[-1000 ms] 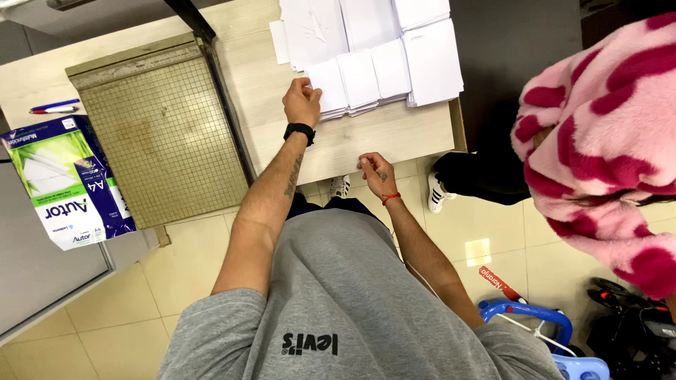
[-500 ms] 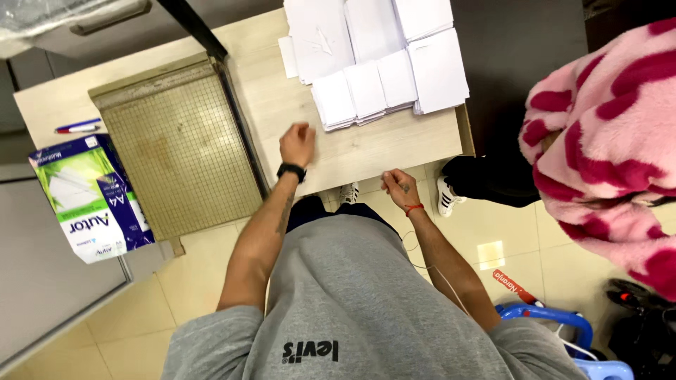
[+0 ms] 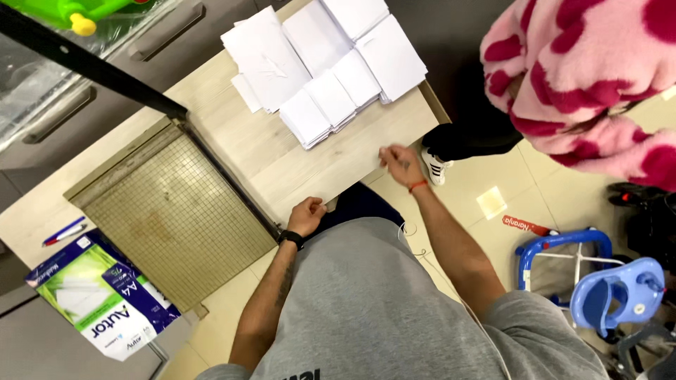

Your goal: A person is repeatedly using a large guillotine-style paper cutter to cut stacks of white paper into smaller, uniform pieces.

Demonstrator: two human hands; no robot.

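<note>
The person's right hand (image 3: 400,162) rests at the near edge of the pale wood-grain tabletop (image 3: 338,165), its fingers loosely bent and holding nothing that can be made out. The nearest things to it are the small stacks of cut white paper slips (image 3: 331,105), which lie in a row just beyond that hand, towards the middle of the tabletop, with larger white sheets (image 3: 264,60) fanned out behind them. The left hand (image 3: 306,214) is curled into a loose fist at the tabletop's near edge, apart from the stacks and just beside the olive-green gridded paper trimmer (image 3: 172,218), whose black blade arm (image 3: 84,63) stands raised. Whether the fist holds anything cannot be told.

The slips look light, thin and limp. A single one would likely bend and slide on the smooth wood, and the loose stacks would probably shear or scatter if pushed from one side. A sound hold seems to be a pinch across a whole stack at its near short edge, thumb under and fingers on top.

A blue and green wrapped ream of paper (image 3: 105,302) lies left of the trimmer. A person in a pink patterned fleece (image 3: 584,77) stands to the right of the tabletop.
</note>
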